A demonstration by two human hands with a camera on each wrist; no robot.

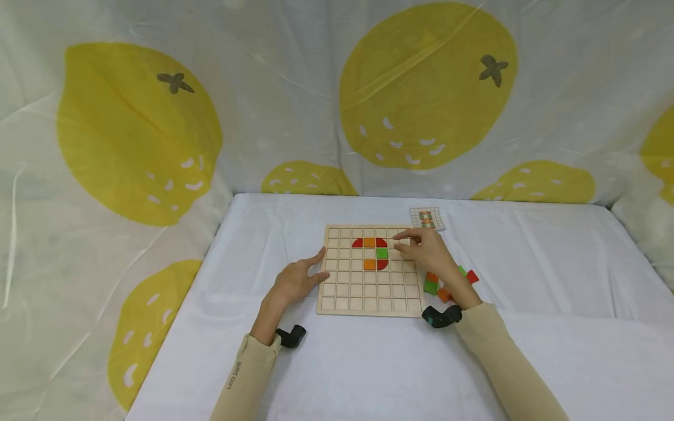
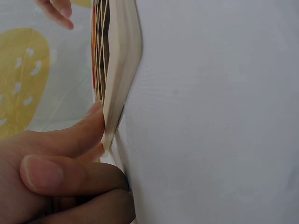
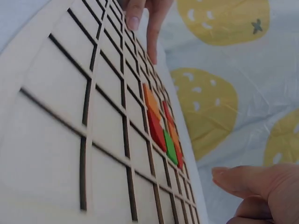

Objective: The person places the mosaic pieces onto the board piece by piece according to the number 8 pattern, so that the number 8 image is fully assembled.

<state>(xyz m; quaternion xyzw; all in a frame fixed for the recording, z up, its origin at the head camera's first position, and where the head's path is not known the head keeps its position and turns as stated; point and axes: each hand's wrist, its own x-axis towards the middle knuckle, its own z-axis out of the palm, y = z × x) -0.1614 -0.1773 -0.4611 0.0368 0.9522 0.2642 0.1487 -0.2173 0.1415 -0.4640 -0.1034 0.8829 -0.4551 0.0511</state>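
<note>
A wooden grid board [image 1: 342, 290] lies flat on the white cloth. My left hand [image 1: 293, 280] rests its thumb and fingertips against the board's left edge, where the left wrist view shows a thumb [image 2: 86, 130] at the rim. Over the board's upper right hovers my right hand [image 1: 427, 250], thumb and index finger parted with nothing seen between them. Set in the grid are a top row with an orange square [image 1: 370, 242] between two rounded red pieces, a green square [image 1: 381, 253] below, then another orange square [image 1: 370, 265] beside a rounded red piece [image 1: 382, 265].
Right of the board, partly behind my right forearm, several loose orange, green and red pieces [image 1: 430, 287] lie on the cloth. A small card [image 1: 427, 218] printed with a coloured grid pattern lies beyond the board's upper right corner. Lemon-print fabric [image 1: 429, 88] hangs behind.
</note>
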